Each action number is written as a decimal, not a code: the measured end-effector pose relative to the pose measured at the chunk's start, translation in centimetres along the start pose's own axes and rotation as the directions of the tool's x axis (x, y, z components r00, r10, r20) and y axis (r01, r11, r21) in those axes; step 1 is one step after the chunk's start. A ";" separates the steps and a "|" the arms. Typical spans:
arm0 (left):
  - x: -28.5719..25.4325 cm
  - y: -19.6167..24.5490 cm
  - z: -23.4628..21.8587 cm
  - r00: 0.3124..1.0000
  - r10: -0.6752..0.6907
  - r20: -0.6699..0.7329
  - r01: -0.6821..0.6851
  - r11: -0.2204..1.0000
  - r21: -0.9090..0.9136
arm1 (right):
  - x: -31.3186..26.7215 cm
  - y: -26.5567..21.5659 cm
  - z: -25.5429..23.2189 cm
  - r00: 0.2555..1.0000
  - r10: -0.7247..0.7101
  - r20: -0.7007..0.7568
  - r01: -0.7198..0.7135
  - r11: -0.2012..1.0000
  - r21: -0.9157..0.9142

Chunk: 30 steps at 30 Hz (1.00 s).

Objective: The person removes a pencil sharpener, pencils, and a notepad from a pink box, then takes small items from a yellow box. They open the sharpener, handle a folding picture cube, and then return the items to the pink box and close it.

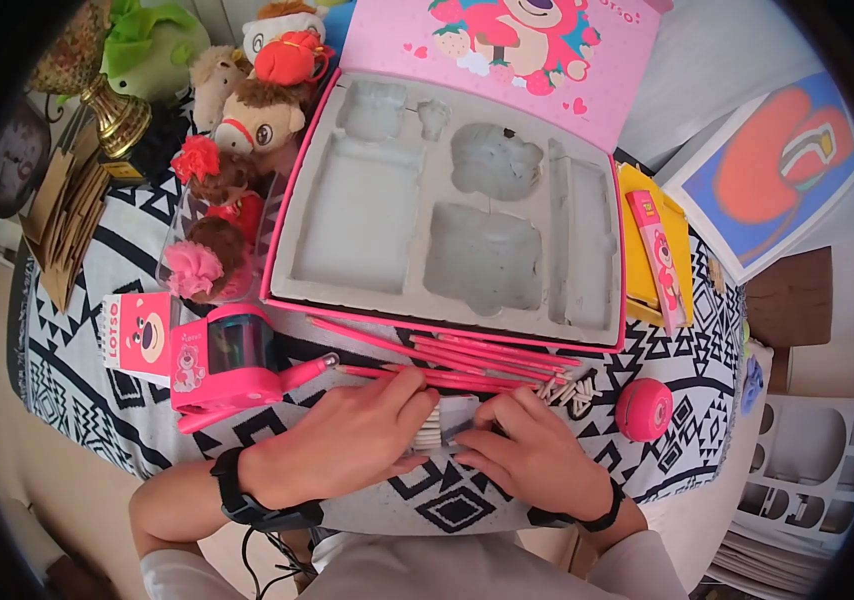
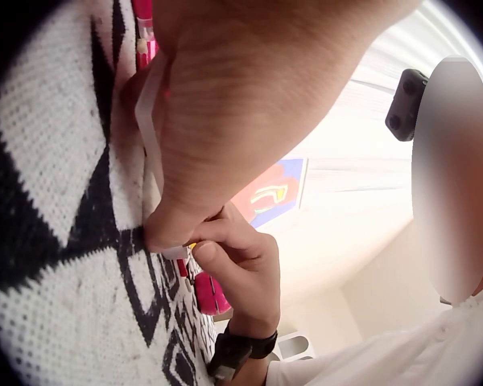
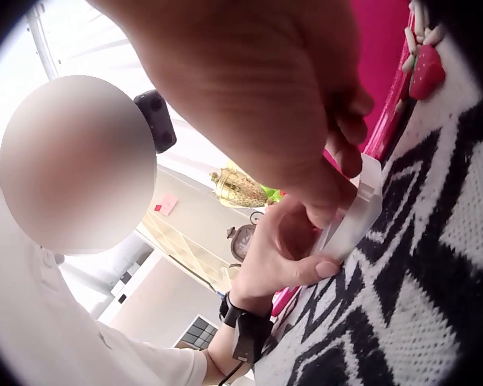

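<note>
In front of the body, both hands meet at a small clear plastic case (image 1: 458,410) low over the patterned cloth. Short white sticks (image 1: 429,430) lie in a row in its left part. My left hand (image 1: 372,420) grips the case from the left, its thumb along the near wall in the right wrist view. The right hand (image 1: 530,440) has its fingers bent at the right end of the case, thumb on the near edge. A small yellow bit (image 2: 195,244) shows by the right fingertips in the left wrist view. The palms hide much of the case.
Pink pencils (image 1: 477,360) and a pile of loose white sticks (image 1: 572,396) lie beyond the hands. A pink crank sharpener (image 1: 227,365) stands left, a round pink case (image 1: 644,410) right. Behind is a pink gift box with a grey moulded tray (image 1: 427,190); plush toys (image 1: 262,110) sit back left.
</note>
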State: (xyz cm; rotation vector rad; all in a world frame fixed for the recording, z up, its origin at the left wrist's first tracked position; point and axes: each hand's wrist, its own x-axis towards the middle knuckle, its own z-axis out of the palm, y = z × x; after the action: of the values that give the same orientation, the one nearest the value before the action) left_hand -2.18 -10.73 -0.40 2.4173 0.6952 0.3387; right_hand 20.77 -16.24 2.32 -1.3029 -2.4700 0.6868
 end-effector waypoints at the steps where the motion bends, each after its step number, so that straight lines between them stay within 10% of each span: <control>1: 0.0 0.0 0.0 1.000 0.001 0.002 -0.001 1.000 0.004 | 0.0 -0.1 -0.2 1.000 0.000 -0.005 0.000 1.000 0.001; 30: 0.2 0.6 0.0 0.997 -0.073 0.021 0.073 0.997 -0.019 | -1.1 -1.1 -0.2 0.990 -0.003 -0.142 -0.004 0.999 -0.050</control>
State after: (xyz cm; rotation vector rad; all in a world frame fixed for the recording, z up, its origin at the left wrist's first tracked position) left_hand -1.72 -11.03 0.02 2.3671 0.7654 0.2896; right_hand 20.73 -17.66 3.08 -1.3218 -2.3869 0.5156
